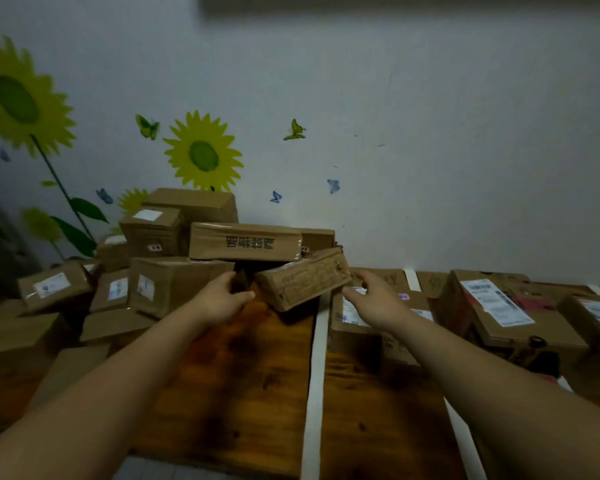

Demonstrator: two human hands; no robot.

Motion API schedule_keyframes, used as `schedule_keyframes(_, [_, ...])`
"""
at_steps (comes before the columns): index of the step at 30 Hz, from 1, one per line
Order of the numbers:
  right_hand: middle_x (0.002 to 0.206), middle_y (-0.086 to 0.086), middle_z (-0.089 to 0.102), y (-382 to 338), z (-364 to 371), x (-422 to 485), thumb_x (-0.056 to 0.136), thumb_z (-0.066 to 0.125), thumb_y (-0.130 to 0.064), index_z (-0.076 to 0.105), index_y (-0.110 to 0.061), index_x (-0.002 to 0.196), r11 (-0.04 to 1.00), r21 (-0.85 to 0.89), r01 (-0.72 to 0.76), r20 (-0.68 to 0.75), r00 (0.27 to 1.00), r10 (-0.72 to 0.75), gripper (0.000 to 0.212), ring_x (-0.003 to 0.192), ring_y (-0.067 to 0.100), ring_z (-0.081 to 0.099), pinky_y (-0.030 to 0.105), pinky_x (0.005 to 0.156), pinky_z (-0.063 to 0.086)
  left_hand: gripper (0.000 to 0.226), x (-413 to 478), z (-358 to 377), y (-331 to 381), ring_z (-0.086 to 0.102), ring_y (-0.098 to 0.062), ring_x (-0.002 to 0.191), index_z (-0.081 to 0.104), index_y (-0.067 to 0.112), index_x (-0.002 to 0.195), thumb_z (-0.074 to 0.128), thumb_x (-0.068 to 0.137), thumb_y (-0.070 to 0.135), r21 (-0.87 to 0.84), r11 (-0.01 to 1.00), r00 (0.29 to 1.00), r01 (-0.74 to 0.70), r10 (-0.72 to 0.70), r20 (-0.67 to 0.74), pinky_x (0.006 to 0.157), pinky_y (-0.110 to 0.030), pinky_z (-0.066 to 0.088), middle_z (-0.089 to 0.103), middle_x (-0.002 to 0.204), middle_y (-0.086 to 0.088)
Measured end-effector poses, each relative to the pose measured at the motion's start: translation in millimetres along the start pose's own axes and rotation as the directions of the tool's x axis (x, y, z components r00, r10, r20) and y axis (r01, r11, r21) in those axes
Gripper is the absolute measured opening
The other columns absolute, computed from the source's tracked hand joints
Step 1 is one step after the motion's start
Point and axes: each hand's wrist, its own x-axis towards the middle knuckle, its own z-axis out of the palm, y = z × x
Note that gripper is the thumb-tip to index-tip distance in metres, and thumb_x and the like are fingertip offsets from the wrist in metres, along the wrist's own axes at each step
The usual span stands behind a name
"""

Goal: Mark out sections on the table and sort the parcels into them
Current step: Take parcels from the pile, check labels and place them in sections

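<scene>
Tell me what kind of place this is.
Probably a home room used for parcel sorting: sunflower wall stickers, heaped cardboard parcels, white tape strips dividing a wooden table.

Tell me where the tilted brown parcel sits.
Head view, centre: the tilted parcel lies between the left hand and right hand, in front of the long printed box.

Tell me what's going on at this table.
A person is sorting parcels on a wooden table that is divided into sections by strips of white tape. An unsorted pile sits on the left, and several boxes already lie in the sections on the right. The left hand and right hand reach toward either end of a tilted box at the pile's edge. Neither plainly grips it yet.
</scene>
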Motion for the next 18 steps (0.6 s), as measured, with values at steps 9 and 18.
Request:
schedule_keyframes(9, [0.118,0.004,0.057,-6,18,106,0.096,0.052,-0.032,0.045,-0.012,0.134,0.997,0.016,-0.078,0.049,0.996,0.077,0.043,0.098,0.014,0.051,0.028,0.079,0.039,0.066,93,21,-13,0.036,-0.03,0.135,0.026,0.015,0.148,0.048,0.094,0.046,-0.137,0.972,0.981,0.188,-0.181,0.065,0.108,-0.038,0.032,0.033,0.151,-0.01])
schedule_keyframes(18, [0.13,0.01,0.051,30,39,217,0.09,0.058,-0.044,0.033,-0.016,0.142,0.934,0.179,-0.31,0.208,0.939,0.272,0.065,0.1,0.021,0.052,0.033,0.081,0.048,0.061,172,69,-1,0.049,-0.035,0.117,0.038,0.032,0.139,0.035,0.089,0.067,-0.456,0.764,0.889,0.457,-0.388,0.242,0.08,-0.048,0.052,0.046,0.136,-0.009])
